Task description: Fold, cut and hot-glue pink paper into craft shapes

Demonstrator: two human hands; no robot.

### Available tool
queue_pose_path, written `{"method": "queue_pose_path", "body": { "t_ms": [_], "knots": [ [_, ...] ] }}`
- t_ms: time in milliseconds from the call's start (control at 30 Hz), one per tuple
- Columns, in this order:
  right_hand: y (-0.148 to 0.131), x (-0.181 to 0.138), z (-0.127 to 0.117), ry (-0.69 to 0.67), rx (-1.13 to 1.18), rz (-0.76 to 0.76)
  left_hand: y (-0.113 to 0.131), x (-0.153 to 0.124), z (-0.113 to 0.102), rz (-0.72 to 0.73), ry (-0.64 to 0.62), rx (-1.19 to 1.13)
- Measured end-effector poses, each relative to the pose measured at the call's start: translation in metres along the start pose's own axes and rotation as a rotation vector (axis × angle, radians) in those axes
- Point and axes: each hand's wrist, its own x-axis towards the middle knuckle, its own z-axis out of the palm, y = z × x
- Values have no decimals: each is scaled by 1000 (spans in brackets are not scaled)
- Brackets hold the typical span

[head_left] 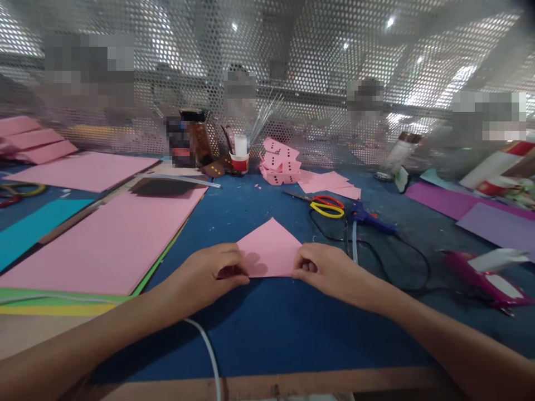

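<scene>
A piece of pink paper lies on the blue tabletop in front of me, its point facing away and its straight edge toward me. My left hand pinches its left corner between thumb and fingers. On the other side, my right hand grips the right corner, fingers curled. Beyond the paper, to the right, rest scissors with red and yellow handles, beside a blue glue gun and its black cord.
Pink sheets are stacked over coloured paper at left. Dotted pink paper pieces sit near the perforated metal screen, by a paper cup. Purple sheets and a magenta tool lie at right. A white cable crosses the front edge.
</scene>
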Motion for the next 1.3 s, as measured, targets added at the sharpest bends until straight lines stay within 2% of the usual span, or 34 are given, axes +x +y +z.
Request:
{"method": "queue_pose_path", "body": {
  "t_ms": [100, 300, 767, 900, 1033, 1133, 1300],
  "knots": [
    [-1, 0, 0, 5, -4, -5, 2, 3, 2, -2, 30, 29],
    [-3, 0, -2, 1, -47, -15, 5, 4, 4, -100, 33, 106],
    [-9, -1, -1, 21, -23, 72, 10, 5, 6, -167, 82, 69],
    [-11, 0, -3, 14, -15, 76, 8, 4, 8, -81, 105, 46],
    [-10, 1, -2, 12, -7, 76, 5, 4, 13, 135, 131, 55],
    [-8, 1, -1, 12, -8, 68, 3, 2, 14, 256, 138, 157],
    [-7, 0, 0, 12, -7, 66, 1, 0, 13, 316, 113, 317]
  ]
}}
